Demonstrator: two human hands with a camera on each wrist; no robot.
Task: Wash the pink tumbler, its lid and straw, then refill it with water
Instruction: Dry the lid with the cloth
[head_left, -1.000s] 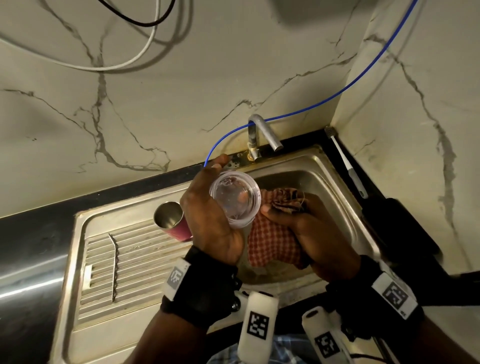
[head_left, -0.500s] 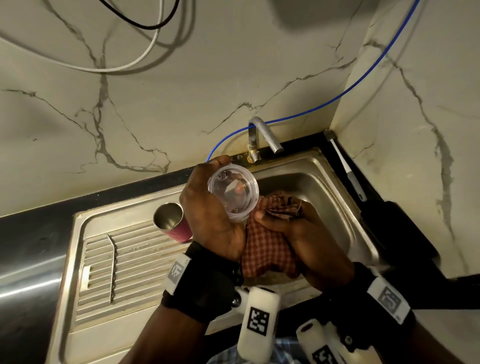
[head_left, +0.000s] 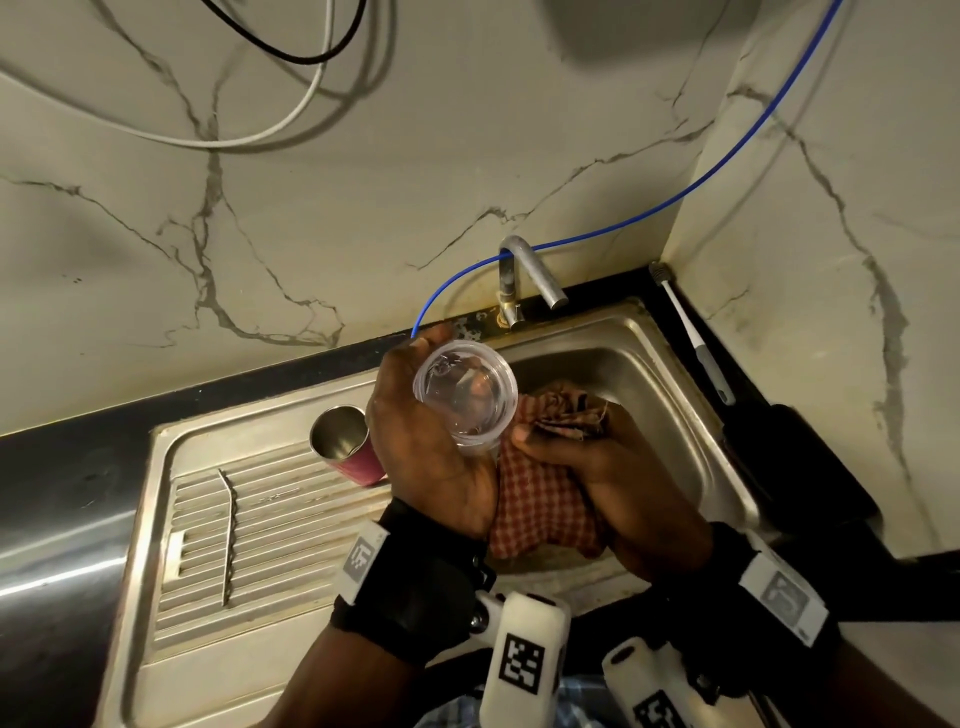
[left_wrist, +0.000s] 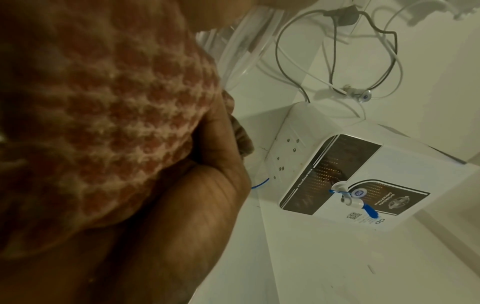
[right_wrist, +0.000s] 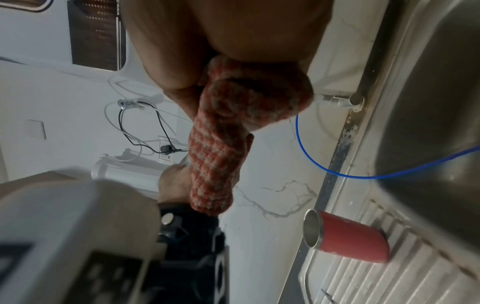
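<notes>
- The steel sink (head_left: 670, 384) lies below both hands.
- The pink steel tumbler (head_left: 347, 446) stands on the drainboard, mouth up.
- The right hand (head_left: 618, 483) clutches a red checked cloth (head_left: 540, 499).
- The left hand (head_left: 421, 441) grips the clear round lid (head_left: 466, 391), hollow side up.
- The twisted metal straw (head_left: 228, 535) lies along the drainboard ribs.

I see both hands crowded over the sink basin (head_left: 670, 410), with the checked cloth (head_left: 540, 499) filling the gap between them. The tap (head_left: 530, 270) juts over the far rim. On the left, the pink tumbler (head_left: 353, 447) and straw (head_left: 228, 535) break up the ribbed drainboard (head_left: 291, 561); between them I see bare ribs.
</notes>
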